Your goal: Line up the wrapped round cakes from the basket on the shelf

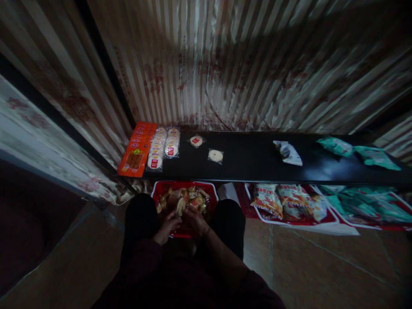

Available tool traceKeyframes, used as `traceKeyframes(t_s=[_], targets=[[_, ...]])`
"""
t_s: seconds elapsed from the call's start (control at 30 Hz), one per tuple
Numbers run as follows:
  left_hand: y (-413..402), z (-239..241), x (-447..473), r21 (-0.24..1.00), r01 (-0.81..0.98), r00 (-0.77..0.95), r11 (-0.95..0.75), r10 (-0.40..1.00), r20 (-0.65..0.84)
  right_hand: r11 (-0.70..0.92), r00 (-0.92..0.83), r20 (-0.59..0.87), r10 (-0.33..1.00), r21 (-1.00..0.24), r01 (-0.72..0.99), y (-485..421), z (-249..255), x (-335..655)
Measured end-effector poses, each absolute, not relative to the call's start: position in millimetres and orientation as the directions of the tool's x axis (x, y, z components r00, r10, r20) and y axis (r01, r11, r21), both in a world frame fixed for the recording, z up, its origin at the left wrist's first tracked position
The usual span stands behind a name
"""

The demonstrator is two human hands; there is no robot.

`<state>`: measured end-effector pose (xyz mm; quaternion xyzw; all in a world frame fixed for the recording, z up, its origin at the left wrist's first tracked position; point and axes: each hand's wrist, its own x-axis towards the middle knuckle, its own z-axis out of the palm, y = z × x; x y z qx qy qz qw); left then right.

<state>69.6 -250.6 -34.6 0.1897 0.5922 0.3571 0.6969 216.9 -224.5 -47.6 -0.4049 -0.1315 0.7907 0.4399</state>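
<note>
Above a red basket (pixel 215 201) between my knees, I hold a pale, round wrapped cracker (pixel 180 207) upright. My left hand (pixel 170 225) grips it from the left and below. At its right edge, the fingers of my right hand (pixel 195 219) are closed against it, dim and partly hidden. More small packets (pixel 197 201) in yellowish wrappers fill the basket beneath. On the black shelf ahead, two single wrapped crackers lie apart: one with a red label (pixel 196 140), the other plain side up (pixel 215 156). Overlapping rows of the same crackers (pixel 156 148) lie to their left.
An orange snack packet (pixel 137 150) lies at the left end of the black shelf (pixel 244 159). A white packet (pixel 289 153) and green packets (pixel 336 146) lie to the right. Below, more baskets hold orange-white bags (pixel 267 198) and green bags (pixel 363 206). A striped curtain (pixel 225 64) hangs behind.
</note>
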Motion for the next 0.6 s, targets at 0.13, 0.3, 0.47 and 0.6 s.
traceKeyframes(t_s=[0.13, 0.3, 0.47, 0.6], targets=[[-252.8, -32.0, 68.5, 0.714, -0.249, 0.132, 0.655, 0.753, -0.645, -0.574, -0.294, -0.506, 0.811, -0.591, -0.567, -226.1, -40.6, 217.4], [-254.0, -34.4, 66.5, 0.724, -0.246, 0.139, 0.644, 0.763, -0.631, -0.642, -0.359, -0.533, 0.766, -0.602, -0.475, -227.1, -34.7, 219.0], [-253.9, -32.9, 66.0, 0.725, -0.263, 0.16, 0.637, 0.769, -0.618, -0.63, -0.363, -0.518, 0.775, -0.591, -0.504, -227.5, -34.8, 219.1], [-253.6, -30.9, 66.1, 0.719, -0.286, 0.154, 0.634, 0.771, -0.618, -0.634, -0.37, -0.517, 0.772, -0.589, -0.5, -226.8, -38.1, 219.6]])
